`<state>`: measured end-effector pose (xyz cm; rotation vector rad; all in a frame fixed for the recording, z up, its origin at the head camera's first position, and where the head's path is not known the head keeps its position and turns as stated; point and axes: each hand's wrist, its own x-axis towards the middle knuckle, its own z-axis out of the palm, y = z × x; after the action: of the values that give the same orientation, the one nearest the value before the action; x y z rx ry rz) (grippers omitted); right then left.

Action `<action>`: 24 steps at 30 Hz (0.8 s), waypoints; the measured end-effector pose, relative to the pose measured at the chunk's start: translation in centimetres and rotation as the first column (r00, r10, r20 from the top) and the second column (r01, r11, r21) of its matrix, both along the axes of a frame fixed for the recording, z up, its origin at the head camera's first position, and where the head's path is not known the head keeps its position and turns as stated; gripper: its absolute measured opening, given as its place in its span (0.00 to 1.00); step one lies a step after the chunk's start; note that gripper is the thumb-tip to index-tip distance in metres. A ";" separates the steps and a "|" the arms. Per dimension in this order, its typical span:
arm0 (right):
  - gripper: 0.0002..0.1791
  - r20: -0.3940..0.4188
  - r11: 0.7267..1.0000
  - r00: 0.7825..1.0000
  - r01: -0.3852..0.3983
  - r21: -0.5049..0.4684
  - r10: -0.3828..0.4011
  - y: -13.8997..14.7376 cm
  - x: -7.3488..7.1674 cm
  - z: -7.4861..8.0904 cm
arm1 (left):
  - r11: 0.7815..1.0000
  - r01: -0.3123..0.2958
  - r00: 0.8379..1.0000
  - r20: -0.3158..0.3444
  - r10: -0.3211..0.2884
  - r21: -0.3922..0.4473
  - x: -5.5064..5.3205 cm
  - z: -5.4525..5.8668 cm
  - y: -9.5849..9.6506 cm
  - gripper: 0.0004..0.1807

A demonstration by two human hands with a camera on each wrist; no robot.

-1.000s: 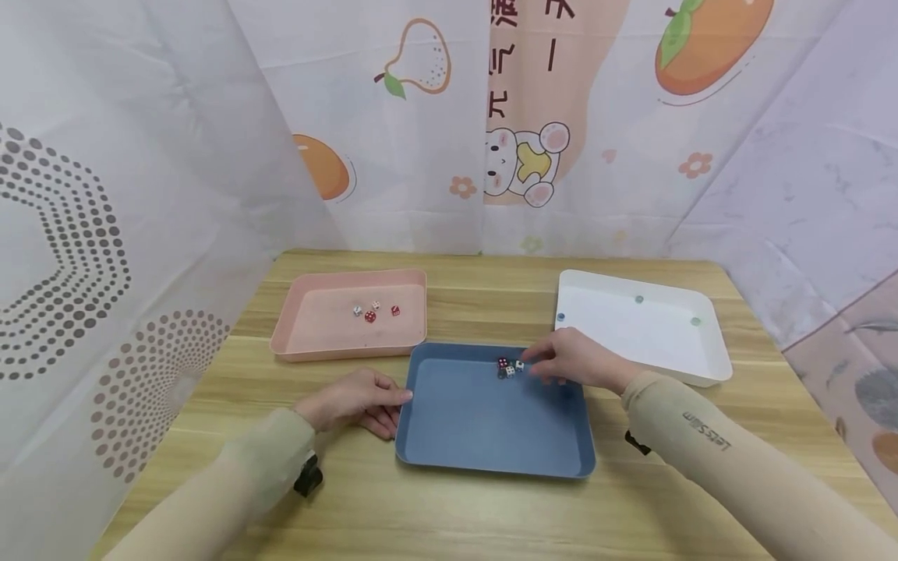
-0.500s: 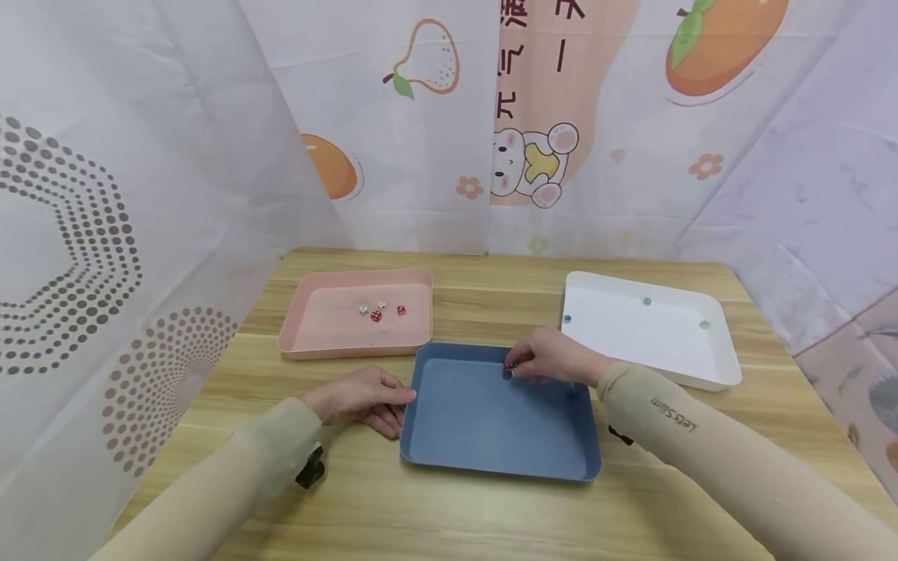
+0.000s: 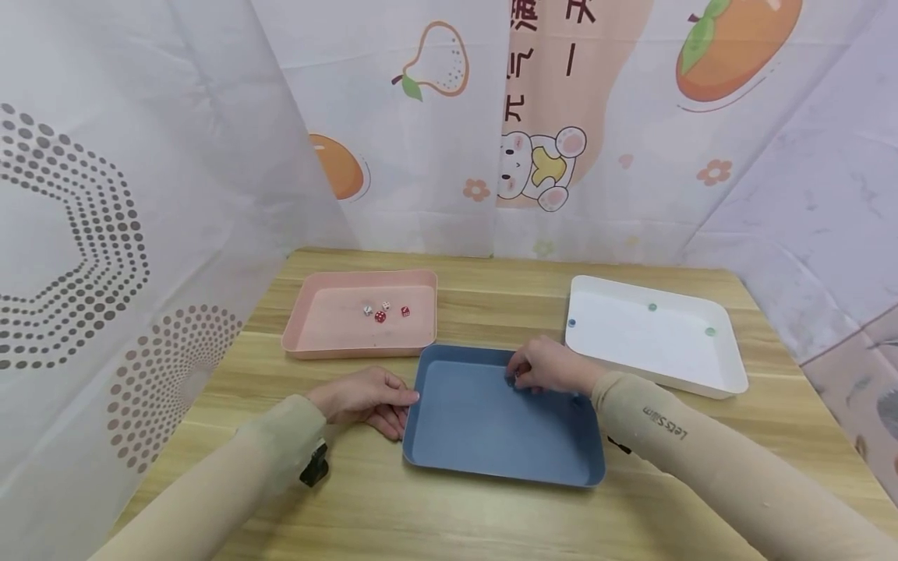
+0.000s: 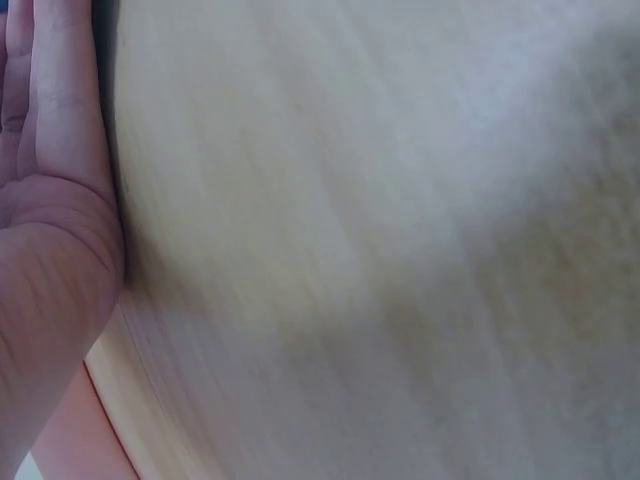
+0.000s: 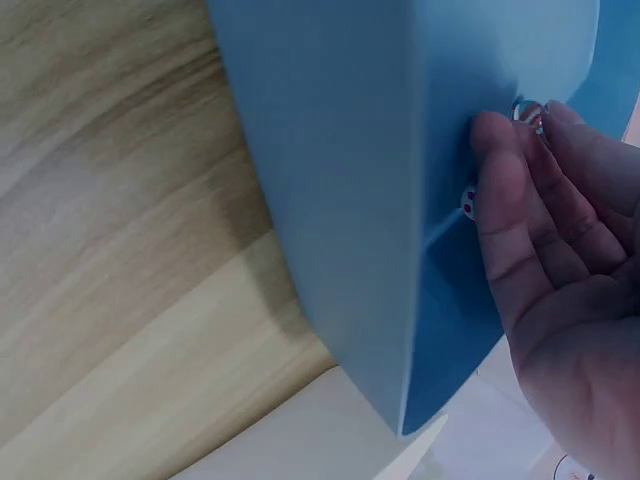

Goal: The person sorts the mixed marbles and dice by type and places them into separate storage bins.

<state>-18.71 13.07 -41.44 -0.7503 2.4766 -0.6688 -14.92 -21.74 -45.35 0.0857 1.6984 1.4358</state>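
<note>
Teal and glassy, a small bead (image 5: 528,106) is pinched between the curled fingertips of the right hand (image 3: 550,365), just inside the far edge of the blue tray (image 3: 484,428), right of that edge's middle; a spotted white die (image 5: 468,203) shows beside the other fingers, and whether they grip it I cannot tell; the left hand (image 3: 372,396) rests its thumb on the tray's left edge, its fingers straight and low by the bench (image 3: 491,296); toward the bench's far left corner stands a pink tray (image 3: 337,327), with two red dice (image 3: 380,316) and two white dice (image 3: 386,306) right of its middle; toward the far right corner, a white tray (image 3: 631,335) holds a blue bead (image 3: 571,322) by its left edge, a green bead (image 3: 652,307) near its far edge and a pale green bead (image 3: 711,332) near its right edge; behind hangs a printed curtain (image 3: 393,218).
</note>
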 end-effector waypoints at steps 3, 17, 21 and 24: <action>0.08 -0.004 1.000 1.000 0.000 0.017 0.000 0.1 0.1 -0.1 | 1.000 0.001 1.000 0.003 -0.001 0.004 0.0 0.0 0.1 0.16; 0.06 -0.001 1.000 1.000 -0.024 -0.012 0.024 0.6 0.2 -0.2 | 1.000 -0.022 1.000 0.023 0.021 0.021 0.0 0.2 0.3 0.14; 0.06 0.026 0.996 1.000 -0.011 -0.085 0.013 1.4 0.0 0.4 | 0.999 -0.029 0.999 0.026 0.029 0.022 0.0 0.2 0.4 0.14; 0.05 0.025 0.993 1.000 0.006 -0.122 -0.003 2.3 -0.3 0.8 | 0.999 -0.036 0.999 0.025 0.035 0.021 0.1 0.2 0.3 0.13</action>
<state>-19.02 15.36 -40.64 -0.7764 2.4332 -0.8326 -14.87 -21.40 -45.19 0.0491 1.6721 1.4754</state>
